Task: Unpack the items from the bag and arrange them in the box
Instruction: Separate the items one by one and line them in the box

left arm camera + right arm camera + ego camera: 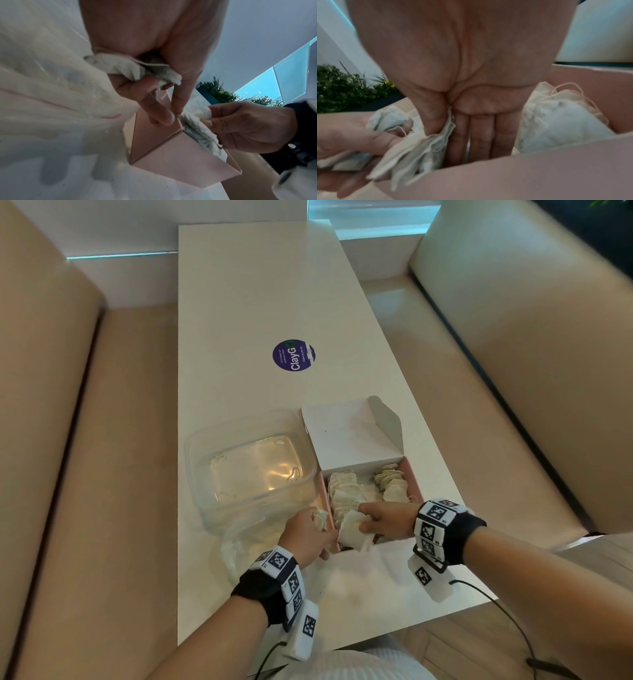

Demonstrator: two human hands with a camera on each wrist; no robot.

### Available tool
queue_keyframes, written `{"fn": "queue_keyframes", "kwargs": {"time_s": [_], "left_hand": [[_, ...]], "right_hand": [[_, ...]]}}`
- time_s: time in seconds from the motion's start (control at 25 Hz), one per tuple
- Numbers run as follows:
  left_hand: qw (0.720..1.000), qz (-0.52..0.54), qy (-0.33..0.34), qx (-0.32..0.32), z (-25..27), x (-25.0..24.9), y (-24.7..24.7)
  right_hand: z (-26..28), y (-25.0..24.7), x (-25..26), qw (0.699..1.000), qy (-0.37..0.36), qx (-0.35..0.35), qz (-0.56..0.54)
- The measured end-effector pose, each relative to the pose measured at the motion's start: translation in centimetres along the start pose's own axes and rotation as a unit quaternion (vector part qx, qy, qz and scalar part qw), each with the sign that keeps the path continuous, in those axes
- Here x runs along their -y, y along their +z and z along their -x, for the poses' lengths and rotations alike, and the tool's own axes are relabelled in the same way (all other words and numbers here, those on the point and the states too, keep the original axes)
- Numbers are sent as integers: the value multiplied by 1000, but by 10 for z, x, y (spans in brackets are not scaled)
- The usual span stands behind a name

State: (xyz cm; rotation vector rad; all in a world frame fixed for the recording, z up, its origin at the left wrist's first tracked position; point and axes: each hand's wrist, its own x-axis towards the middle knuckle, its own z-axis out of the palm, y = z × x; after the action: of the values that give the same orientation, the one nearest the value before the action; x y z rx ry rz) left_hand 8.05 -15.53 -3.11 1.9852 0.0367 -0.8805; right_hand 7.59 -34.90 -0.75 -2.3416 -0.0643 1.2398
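A pink box (415,479) with a raised white lid (349,436) sits on the table and holds several cream tea bags (390,484). My right hand (375,518) pinches a small stack of tea bags (354,532) between thumb and fingers, low in the box's near left corner; the stack (419,147) shows in the right wrist view too. My left hand (310,530) grips a few crumpled tea bags (319,515) in its palm. Its fingertips (163,117) touch the box's near left corner (171,152). The clear plastic bag (239,546) lies flat under and in front of the left hand.
A clear plastic container (251,470) stands just left of the box, its bottom bare but for crumbs. A round purple sticker (294,356) marks the white table (260,302) farther back. Beige benches (513,337) flank the table on both sides.
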Motion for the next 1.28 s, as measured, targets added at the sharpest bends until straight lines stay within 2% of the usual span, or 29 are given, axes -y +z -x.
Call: {"fn": "queue_keyframes", "kwargs": {"time_s": [0.24, 0.48, 0.6, 0.76, 0.96, 1.16, 1.28], "left_hand": [[1000, -12, -3, 0, 0, -2, -1], [1000, -11, -6, 10, -1, -3, -1], [1000, -8, -3, 12, -1, -2, -2], [1000, -9, -4, 12, 0, -2, -3], [1000, -7, -3, 14, -3, 1, -3], [1000, -5, -9, 15, -7, 4, -2], [1000, -3, -16, 21, -7, 4, -3]], "right_hand": [[-6, 1, 7, 996, 15, 3, 83], [-8, 7, 14, 979, -11, -78, 190], [-11, 12, 10, 979, -38, -80, 184], [-12, 14, 13, 984, -1, -37, 176], [-17, 20, 15, 989, 28, -37, 139], [-28, 22, 22, 969, 17, -57, 239], [-27, 23, 27, 968, 14, -65, 242]]}}
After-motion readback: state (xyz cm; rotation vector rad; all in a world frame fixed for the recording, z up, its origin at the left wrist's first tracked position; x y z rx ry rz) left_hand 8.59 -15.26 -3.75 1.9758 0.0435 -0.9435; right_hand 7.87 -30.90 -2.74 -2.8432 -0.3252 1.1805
